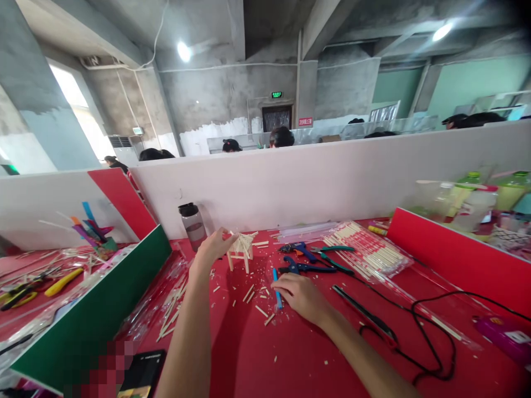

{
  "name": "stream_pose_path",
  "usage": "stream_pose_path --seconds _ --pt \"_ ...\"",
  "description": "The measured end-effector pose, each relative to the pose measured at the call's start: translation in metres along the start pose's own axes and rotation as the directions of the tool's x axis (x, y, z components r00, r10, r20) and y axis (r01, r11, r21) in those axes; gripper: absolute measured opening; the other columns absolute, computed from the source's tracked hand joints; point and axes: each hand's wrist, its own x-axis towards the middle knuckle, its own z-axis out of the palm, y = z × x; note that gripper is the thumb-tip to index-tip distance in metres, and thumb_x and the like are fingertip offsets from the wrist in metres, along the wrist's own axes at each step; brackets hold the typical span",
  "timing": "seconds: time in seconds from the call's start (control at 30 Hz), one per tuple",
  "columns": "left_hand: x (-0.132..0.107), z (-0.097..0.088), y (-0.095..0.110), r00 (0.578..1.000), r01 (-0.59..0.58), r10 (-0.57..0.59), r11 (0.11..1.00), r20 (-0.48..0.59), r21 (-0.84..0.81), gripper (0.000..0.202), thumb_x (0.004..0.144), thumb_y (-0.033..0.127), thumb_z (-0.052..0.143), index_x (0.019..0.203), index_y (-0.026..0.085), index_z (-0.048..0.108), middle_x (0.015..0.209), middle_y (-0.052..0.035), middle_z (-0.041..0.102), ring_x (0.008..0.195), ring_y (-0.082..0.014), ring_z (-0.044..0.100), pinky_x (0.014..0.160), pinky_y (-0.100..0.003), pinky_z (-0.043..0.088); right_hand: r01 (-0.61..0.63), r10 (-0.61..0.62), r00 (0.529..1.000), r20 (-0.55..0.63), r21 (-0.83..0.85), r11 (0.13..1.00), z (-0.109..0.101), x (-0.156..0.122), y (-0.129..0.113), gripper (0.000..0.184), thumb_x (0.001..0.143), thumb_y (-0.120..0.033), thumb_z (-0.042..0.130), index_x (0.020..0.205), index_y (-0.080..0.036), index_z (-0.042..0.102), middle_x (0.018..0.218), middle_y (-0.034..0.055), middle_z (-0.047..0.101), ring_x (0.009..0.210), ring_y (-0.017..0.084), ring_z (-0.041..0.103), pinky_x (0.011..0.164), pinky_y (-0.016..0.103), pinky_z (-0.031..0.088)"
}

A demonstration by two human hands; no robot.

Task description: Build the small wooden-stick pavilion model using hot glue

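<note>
My left hand (214,247) reaches forward and pinches the roof edge of a small wooden stick model (241,250) that stands on the red table (257,354). My right hand (301,296) rests on the table nearer me, fingers curled around a blue pen-like tool (276,287) whose tip points down toward me. Short cut stick pieces (253,301) lie scattered between the two hands.
Blue pliers (305,268) and a blue glue gun (296,249) lie beyond my right hand, beside packs of wooden sticks (367,254). A black cable (418,326) loops at right. A dark water bottle (193,224) stands by the white partition (315,177). A phone (141,373) lies near me.
</note>
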Motion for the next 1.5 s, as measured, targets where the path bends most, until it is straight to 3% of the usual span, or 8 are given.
stream_pose_path --seconds 0.13,0.27,0.47,0.63,0.8,0.97,1.27,1.5 --pt "0.000 0.005 0.011 0.996 0.039 -0.053 0.983 0.071 0.179 0.067 0.076 0.078 0.043 0.116 0.027 0.057 0.112 -0.0154 0.070 0.103 -0.0365 0.065 0.084 -0.044 0.046 -0.045 0.046 0.999 -0.005 0.048 0.998 0.002 -0.001 0.002 0.025 0.095 -0.017 0.050 0.103 -0.025 0.073 0.097 0.0037 0.073 0.090 0.017 0.067 0.082 0.026 0.049" --pt "-0.005 0.005 0.022 0.992 -0.017 -0.003 0.986 0.123 0.166 0.067 0.074 0.078 0.044 0.117 0.029 0.057 0.112 -0.0171 0.070 0.105 -0.0389 0.064 0.083 -0.046 0.045 -0.137 0.139 0.990 -0.014 0.097 0.986 0.005 0.000 0.000 0.020 0.094 -0.022 0.053 0.101 -0.024 0.071 0.095 0.0034 0.074 0.088 0.018 0.068 0.081 0.027 0.049" --pt "-0.002 0.005 0.026 0.992 -0.040 0.027 0.994 0.125 0.102 0.055 0.076 0.063 0.052 0.117 0.028 0.057 0.110 -0.0174 0.070 0.104 -0.0397 0.064 0.084 -0.050 0.044 -0.218 0.224 0.975 -0.014 0.170 0.961 0.003 0.004 -0.008 0.013 0.090 -0.030 0.059 0.085 -0.024 0.070 0.083 0.0012 0.073 0.077 0.018 0.067 0.071 0.026 0.048" --pt "0.011 0.003 0.007 0.966 -0.112 0.108 0.994 0.237 0.001 0.059 0.075 0.061 0.054 0.123 0.027 0.056 0.114 -0.0134 0.070 0.096 -0.0327 0.067 0.078 -0.041 0.049 -0.222 0.249 0.965 -0.083 0.249 0.943 -0.011 0.014 -0.010 0.014 0.088 -0.032 0.063 0.085 -0.024 0.073 0.087 0.0027 0.075 0.080 0.019 0.068 0.076 0.026 0.050" --pt "0.019 0.004 -0.004 0.925 -0.195 0.238 0.967 0.297 -0.166 0.069 0.072 0.058 0.061 0.132 0.023 0.055 0.129 -0.0123 0.064 0.111 -0.0289 0.064 0.090 -0.033 0.048 -0.273 0.307 0.948 -0.080 0.286 0.918 -0.028 0.036 0.000 0.017 0.089 -0.031 0.059 0.090 -0.023 0.074 0.094 0.0047 0.076 0.091 0.022 0.070 0.082 0.030 0.052" --pt "0.020 0.005 -0.002 0.915 -0.210 0.262 0.958 0.307 -0.193 0.068 0.072 0.053 0.062 0.134 0.025 0.056 0.135 -0.0097 0.060 0.118 -0.0295 0.060 0.096 -0.033 0.045 -0.282 0.343 0.933 -0.109 0.373 0.884 -0.037 0.072 0.019 0.015 0.086 -0.031 0.060 0.095 -0.020 0.065 0.092 0.0061 0.075 0.088 0.022 0.071 0.078 0.032 0.054" --pt "0.016 0.002 -0.001 0.924 -0.184 0.240 0.961 0.299 -0.204 0.069 0.070 0.056 0.064 0.131 0.025 0.057 0.130 -0.0109 0.064 0.115 -0.0317 0.062 0.092 -0.034 0.047 -0.221 0.329 0.928 -0.177 0.450 0.865 -0.015 0.111 0.048 0.021 0.079 -0.039 0.066 0.085 -0.018 0.068 0.082 0.0043 0.070 0.078 0.019 0.066 0.072 0.030 0.053" --pt "0.009 -0.003 0.010 0.911 -0.201 0.245 0.966 0.332 -0.161 0.069 0.074 0.056 0.059 0.136 0.024 0.052 0.134 -0.0125 0.061 0.116 -0.0313 0.060 0.093 -0.035 0.045 -0.223 0.291 0.954 -0.073 0.476 0.851 -0.010 0.110 0.054 0.020 0.079 -0.035 0.066 0.085 -0.016 0.070 0.086 0.0059 0.074 0.082 0.019 0.067 0.076 0.030 0.052"
